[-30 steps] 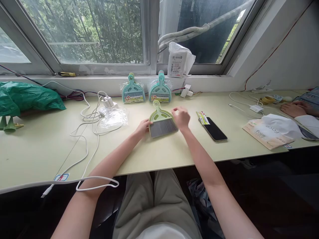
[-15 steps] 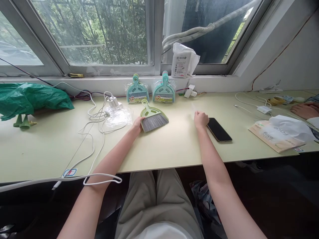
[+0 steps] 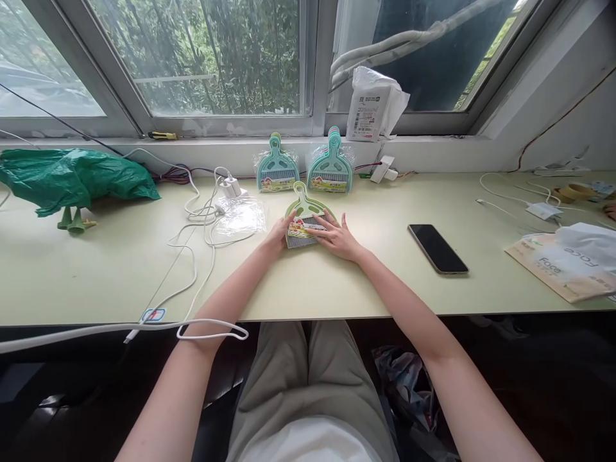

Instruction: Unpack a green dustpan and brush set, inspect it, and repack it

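Note:
A small green dustpan with a grey brush (image 3: pixel 305 217) lies flat on the pale desk (image 3: pixel 337 282), handle pointing toward the window. A colourful paper label (image 3: pixel 302 225) sits across the brush. My left hand (image 3: pixel 279 232) grips the set's left edge. My right hand (image 3: pixel 337 236) rests on its right side, fingers spread over the label and bristles. Behind it, two teal dustpan sets in clear wrappers (image 3: pixel 276 168) (image 3: pixel 330 165) lean against the sill.
An empty clear plastic bag (image 3: pixel 239 215) and white charger cables (image 3: pixel 192 237) lie to the left. A green plastic bag (image 3: pixel 72 176) is far left. A black phone (image 3: pixel 437 248) lies to the right, with a tissue pack (image 3: pixel 568 263) beyond.
My right hand came back from beside the phone with the label and now presses it on the brush. The dustpan set has been straightened under both hands.

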Action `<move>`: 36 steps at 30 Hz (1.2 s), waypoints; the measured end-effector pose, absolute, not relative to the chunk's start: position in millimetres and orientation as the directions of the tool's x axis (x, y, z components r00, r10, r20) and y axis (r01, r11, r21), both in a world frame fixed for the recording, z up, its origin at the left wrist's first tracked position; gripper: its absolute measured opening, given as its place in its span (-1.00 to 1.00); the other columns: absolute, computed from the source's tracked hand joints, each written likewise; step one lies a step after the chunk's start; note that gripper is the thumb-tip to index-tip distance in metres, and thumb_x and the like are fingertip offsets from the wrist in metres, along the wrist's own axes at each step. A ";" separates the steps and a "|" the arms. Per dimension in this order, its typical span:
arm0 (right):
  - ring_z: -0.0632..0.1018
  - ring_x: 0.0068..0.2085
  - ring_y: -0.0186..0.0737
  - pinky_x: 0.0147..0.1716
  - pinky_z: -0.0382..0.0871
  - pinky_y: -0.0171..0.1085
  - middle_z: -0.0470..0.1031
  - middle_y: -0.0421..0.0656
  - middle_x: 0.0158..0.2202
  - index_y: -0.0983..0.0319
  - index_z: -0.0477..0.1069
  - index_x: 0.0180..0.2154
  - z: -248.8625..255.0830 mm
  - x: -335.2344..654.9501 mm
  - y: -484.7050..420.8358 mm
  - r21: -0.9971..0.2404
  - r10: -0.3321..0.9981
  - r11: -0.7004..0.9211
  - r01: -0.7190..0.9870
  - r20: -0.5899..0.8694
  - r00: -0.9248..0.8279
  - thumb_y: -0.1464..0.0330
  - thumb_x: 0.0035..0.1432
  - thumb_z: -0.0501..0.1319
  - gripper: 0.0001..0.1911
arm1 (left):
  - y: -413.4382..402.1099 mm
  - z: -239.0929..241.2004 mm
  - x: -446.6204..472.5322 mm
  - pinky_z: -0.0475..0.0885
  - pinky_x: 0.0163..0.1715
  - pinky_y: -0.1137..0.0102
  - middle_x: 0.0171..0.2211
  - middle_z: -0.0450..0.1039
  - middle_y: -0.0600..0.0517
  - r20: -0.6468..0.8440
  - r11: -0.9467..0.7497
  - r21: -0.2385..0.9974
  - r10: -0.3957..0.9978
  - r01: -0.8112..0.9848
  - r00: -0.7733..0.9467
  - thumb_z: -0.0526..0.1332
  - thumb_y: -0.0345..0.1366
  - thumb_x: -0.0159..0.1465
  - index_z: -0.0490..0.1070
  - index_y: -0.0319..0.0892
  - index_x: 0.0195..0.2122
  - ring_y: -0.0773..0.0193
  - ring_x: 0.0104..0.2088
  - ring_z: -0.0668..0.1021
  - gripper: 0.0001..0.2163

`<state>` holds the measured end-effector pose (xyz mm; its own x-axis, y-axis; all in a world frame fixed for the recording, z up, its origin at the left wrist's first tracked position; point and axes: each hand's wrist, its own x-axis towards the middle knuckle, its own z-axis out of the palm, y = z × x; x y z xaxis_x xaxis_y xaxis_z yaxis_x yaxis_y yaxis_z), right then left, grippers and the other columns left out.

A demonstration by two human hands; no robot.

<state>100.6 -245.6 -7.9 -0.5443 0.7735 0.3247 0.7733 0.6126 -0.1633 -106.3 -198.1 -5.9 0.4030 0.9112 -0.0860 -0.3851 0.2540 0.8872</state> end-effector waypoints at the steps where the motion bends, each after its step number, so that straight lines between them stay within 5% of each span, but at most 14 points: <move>1: -0.18 0.39 0.06 0.17 -0.42 0.44 -0.16 -0.34 0.39 -0.17 0.16 0.22 -6.8 103.8 -244.5 -0.177 0.781 0.605 0.776 0.319 -0.537 0.41 0.30 -0.05 -0.47 | -199.4 -5.0 -106.5 0.47 -0.06 0.18 -0.16 0.56 -0.16 -0.070 0.233 0.894 0.916 -0.382 0.394 0.31 -0.02 0.12 0.43 -0.22 -0.05 0.10 -0.19 0.61 -0.54; 7: -0.17 0.39 0.08 0.17 -0.37 0.45 -0.15 -0.35 0.39 -0.14 0.32 0.13 -3.9 102.0 -243.6 -0.238 0.791 0.591 0.771 0.359 -0.496 0.54 0.20 -0.04 -0.41 | -203.6 -4.4 -105.8 0.48 -0.10 0.20 -0.33 0.59 -0.06 -0.048 0.157 0.931 0.948 -0.331 0.315 0.42 -0.34 -0.04 0.45 -0.26 -0.17 0.16 -0.30 0.62 -0.62; 12: 0.11 0.32 0.14 0.22 -0.03 0.28 0.04 -0.14 0.35 0.01 0.26 0.19 -0.2 109.5 -238.7 -0.478 0.849 0.456 0.751 0.485 -0.207 0.29 0.18 0.18 -0.47 | -201.6 -4.9 -105.9 0.50 -0.14 0.21 -0.37 0.56 -0.02 -0.070 0.157 0.925 0.965 -0.346 0.253 0.34 -0.47 -0.05 0.41 -0.26 -0.22 0.22 -0.36 0.60 -0.67; 15: 0.43 0.10 0.11 0.01 0.38 0.08 0.24 0.05 0.24 0.13 0.09 0.27 0.4 126.4 -231.8 -0.788 0.961 0.248 0.563 0.274 -0.040 0.15 0.02 0.32 -0.17 | -201.0 -3.2 -106.7 0.51 -0.15 0.19 -0.36 0.55 -0.02 -0.092 0.161 0.919 0.975 -0.360 0.202 0.32 -0.46 -0.02 0.38 -0.24 -0.21 0.20 -0.32 0.60 -0.69; 18: 0.56 -0.15 -0.08 -0.16 0.48 -0.12 0.47 0.04 0.01 0.21 0.11 0.25 -3.5 138.5 -227.1 -0.951 0.991 0.075 0.301 0.039 -0.124 0.18 -0.08 0.39 -0.11 | -201.8 -1.1 -106.9 0.51 -0.14 0.18 -0.35 0.54 -0.02 -0.098 0.160 0.916 0.978 -0.369 0.183 0.30 -0.46 -0.01 0.36 -0.24 -0.20 0.18 -0.30 0.60 -0.68; 22: 0.53 -0.38 -0.30 -0.27 0.46 -0.26 0.58 -0.10 -0.24 0.25 0.31 0.08 -8.0 138.7 -225.2 -0.987 0.995 0.040 0.158 0.024 -0.100 0.20 -0.12 0.42 -0.29 | -204.3 1.6 -106.0 0.50 -0.10 0.17 -0.33 0.54 -0.01 -0.083 0.164 0.911 0.971 -0.378 0.222 0.26 -0.52 -0.05 0.33 -0.25 -0.12 0.18 -0.28 0.60 -0.58; 28: 0.51 -0.47 -0.38 -0.49 0.37 -0.38 0.58 -0.13 -0.27 0.23 0.39 -0.07 -8.5 134.2 -224.3 -0.988 1.000 -0.007 0.151 -0.003 0.027 0.17 -0.05 0.38 -0.49 | -206.3 3.0 -105.6 0.43 0.03 0.09 -0.25 0.55 -0.03 -0.028 0.178 0.897 0.936 -0.405 0.350 0.20 -0.58 -0.11 0.31 -0.25 -0.05 0.10 -0.14 0.58 -0.48; 36: 0.50 -0.50 -0.39 -0.57 0.33 -0.42 0.57 -0.15 -0.33 0.24 0.40 -0.20 -12.6 134.4 -221.8 -0.992 0.998 0.003 0.124 0.011 0.067 0.12 -0.10 0.41 -0.53 | -206.5 0.9 -107.2 0.39 0.07 0.04 -0.19 0.55 -0.09 -0.037 0.181 0.910 0.932 -0.373 0.361 0.26 -0.49 -0.01 0.32 -0.24 -0.04 0.04 -0.09 0.58 -0.54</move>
